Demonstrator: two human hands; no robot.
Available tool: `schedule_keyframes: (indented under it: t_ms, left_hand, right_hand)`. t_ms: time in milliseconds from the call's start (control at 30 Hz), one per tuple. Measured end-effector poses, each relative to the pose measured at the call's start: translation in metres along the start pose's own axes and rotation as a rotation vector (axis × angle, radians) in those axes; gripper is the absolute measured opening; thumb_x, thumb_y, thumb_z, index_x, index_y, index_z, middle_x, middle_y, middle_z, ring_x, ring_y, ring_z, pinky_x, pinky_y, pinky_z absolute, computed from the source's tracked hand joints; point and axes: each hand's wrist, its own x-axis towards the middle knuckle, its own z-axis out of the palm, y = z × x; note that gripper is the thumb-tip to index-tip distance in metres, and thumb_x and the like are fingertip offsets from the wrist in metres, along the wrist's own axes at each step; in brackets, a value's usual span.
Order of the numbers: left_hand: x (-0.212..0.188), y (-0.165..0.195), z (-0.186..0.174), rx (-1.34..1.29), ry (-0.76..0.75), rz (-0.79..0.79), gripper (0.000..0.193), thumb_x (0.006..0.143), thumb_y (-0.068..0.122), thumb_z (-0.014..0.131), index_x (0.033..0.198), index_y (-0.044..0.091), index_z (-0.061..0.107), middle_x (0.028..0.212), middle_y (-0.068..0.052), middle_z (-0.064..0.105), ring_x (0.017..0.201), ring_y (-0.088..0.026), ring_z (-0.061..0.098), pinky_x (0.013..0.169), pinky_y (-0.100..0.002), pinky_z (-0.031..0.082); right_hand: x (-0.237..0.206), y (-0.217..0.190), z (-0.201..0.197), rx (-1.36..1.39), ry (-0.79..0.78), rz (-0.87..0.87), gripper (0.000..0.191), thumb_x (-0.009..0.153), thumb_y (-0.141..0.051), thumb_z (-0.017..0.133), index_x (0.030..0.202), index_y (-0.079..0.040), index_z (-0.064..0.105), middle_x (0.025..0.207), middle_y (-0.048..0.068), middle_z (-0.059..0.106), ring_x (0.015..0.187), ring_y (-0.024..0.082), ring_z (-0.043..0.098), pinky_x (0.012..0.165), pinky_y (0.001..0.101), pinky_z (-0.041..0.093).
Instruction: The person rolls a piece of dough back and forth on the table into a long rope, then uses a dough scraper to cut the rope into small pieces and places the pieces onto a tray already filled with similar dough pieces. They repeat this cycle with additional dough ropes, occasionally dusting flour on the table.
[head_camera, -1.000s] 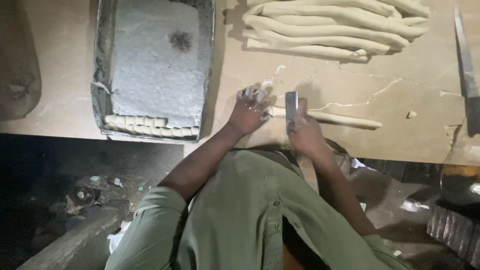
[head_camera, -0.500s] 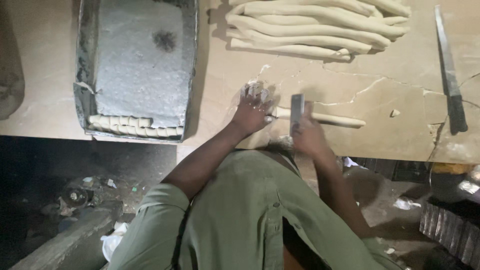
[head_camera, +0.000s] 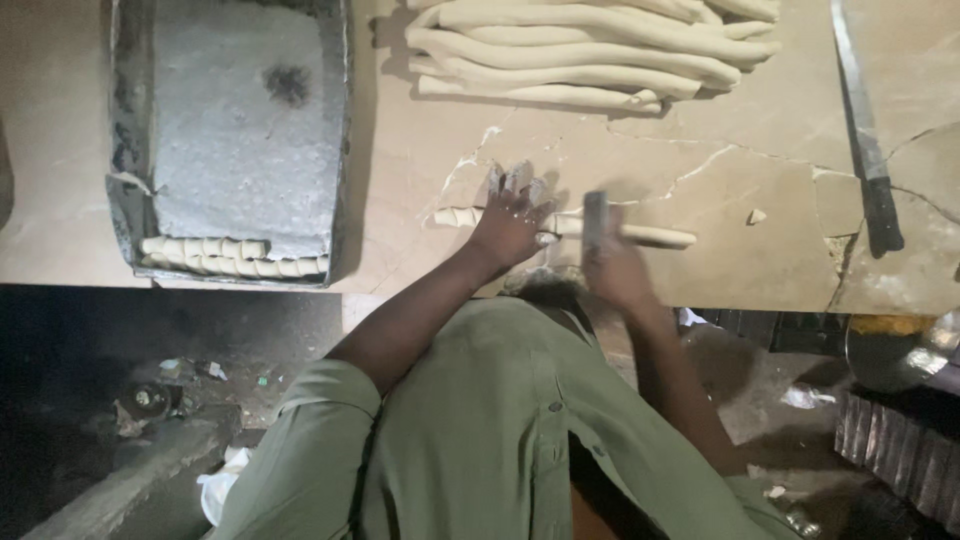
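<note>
Just dough rope (head_camera: 650, 236) under left hand (head_camera: 512, 222)

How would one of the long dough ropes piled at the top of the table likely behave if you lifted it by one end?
The dough ropes would probably sag and stretch: they already bend and drape over each other. Likely soft, since the rope under the left hand looks cut into pieces.
</note>
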Motion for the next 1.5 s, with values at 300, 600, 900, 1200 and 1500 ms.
schedule_keyframes:
  t_ms: [300, 600, 900, 1200, 1500]
  left_hand:
    - [0.027, 0.027, 0.012, -0.057, 0.005, 0.074, 0.052, 0.089, 0.050, 0.069, 0.132, 0.021, 0.069, 0.159, -0.017, 0.035, 0.152, -0.048, 0.020, 0.120, -0.076, 0.008]
    - [0.051, 0.068, 0.027, -0.038, -0.001, 0.095, 0.045, 0.087, 0.047, 0.071, 0.125, 0.022, 0.073, 0.160, -0.017, 0.040, 0.152, -0.049, 0.021, 0.120, -0.076, 0.009]
    - [0.072, 0.101, 0.040, -0.020, 0.117, 0.142, 0.047, 0.089, 0.047, 0.070, 0.129, 0.021, 0.072, 0.154, -0.018, 0.050, 0.153, -0.048, 0.022, 0.120, -0.077, 0.011]
    - [0.098, 0.136, 0.054, -0.035, 0.020, 0.098, 0.062, 0.084, 0.052, 0.069, 0.136, 0.017, 0.067, 0.155, -0.019, 0.041, 0.148, -0.051, 0.019, 0.116, -0.077, 0.004]
    - [0.109, 0.163, 0.066, -0.069, 0.122, 0.121, 0.060, 0.084, 0.049, 0.071, 0.132, 0.013, 0.068, 0.153, -0.019, 0.045, 0.148, -0.047, 0.023, 0.117, -0.072, 0.007]
  right_hand:
    - [-0.016, 0.021, -0.026, -0.061, -0.127, 0.071, 0.084, 0.095, -0.010, 0.056, 0.163, -0.004, 0.007, 0.131, 0.054, 0.052, 0.088, 0.054, 0.066, 0.076, 0.0548, 0.056]
    - [-0.045, 0.056, -0.042, 0.189, -0.164, 0.448, 0.082, 0.092, -0.013, 0.057, 0.154, 0.009, 0.008, 0.096, 0.039, 0.067, 0.085, 0.054, 0.067, 0.075, 0.0569, 0.055]
    - [-0.057, 0.080, -0.069, 0.271, -0.071, 0.490, 0.065, 0.092, -0.009, 0.053, 0.147, 0.004, 0.020, 0.094, 0.036, 0.068, 0.085, 0.055, 0.066, 0.074, 0.0596, 0.052]
    - [-0.073, 0.100, -0.088, 0.305, -0.114, 0.603, 0.051, 0.095, -0.010, 0.051, 0.138, -0.002, 0.024, 0.090, 0.036, 0.069, 0.086, 0.055, 0.068, 0.077, 0.0624, 0.052]
    - [-0.117, 0.159, -0.122, 0.378, -0.032, 0.704, 0.069, 0.091, -0.019, 0.063, 0.149, -0.003, 0.030, 0.130, 0.037, 0.058, 0.120, 0.051, 0.058, 0.099, 0.0508, 0.046]
